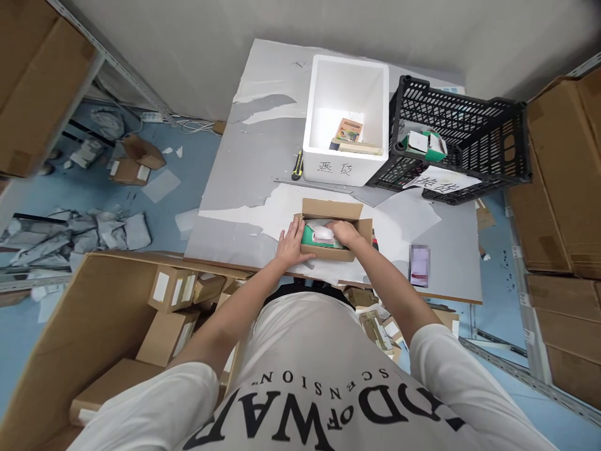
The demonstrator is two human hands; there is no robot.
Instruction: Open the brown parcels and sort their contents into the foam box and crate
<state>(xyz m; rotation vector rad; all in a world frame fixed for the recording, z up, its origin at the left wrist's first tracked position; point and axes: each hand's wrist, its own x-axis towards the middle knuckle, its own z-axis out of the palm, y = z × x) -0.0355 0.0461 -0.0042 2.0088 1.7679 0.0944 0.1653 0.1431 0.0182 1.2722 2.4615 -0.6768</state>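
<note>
An open cardboard box [328, 253] sits near the front edge of the table, its flaps folded out. Inside it lie a green and white package [307, 236] and a small white, plastic-looking item [323, 233]. My left hand [292, 245] lies against the box's left end, fingers stretched out and touching the cardboard. From the right, my right hand [345, 232] reaches into the box with its fingers bent beside the white item; the fingertips are partly hidden, and what they grip cannot be made out.
Behind the box stand a white foam bin [345, 168] with small boxes inside and a black plastic crate [469, 169] holding green-white boxes. A yellow-black utility knife [297, 165] lies left of the bin. A phone [419, 266] rests at right. Below left, a large carton [56, 338] holds several boxes.
</note>
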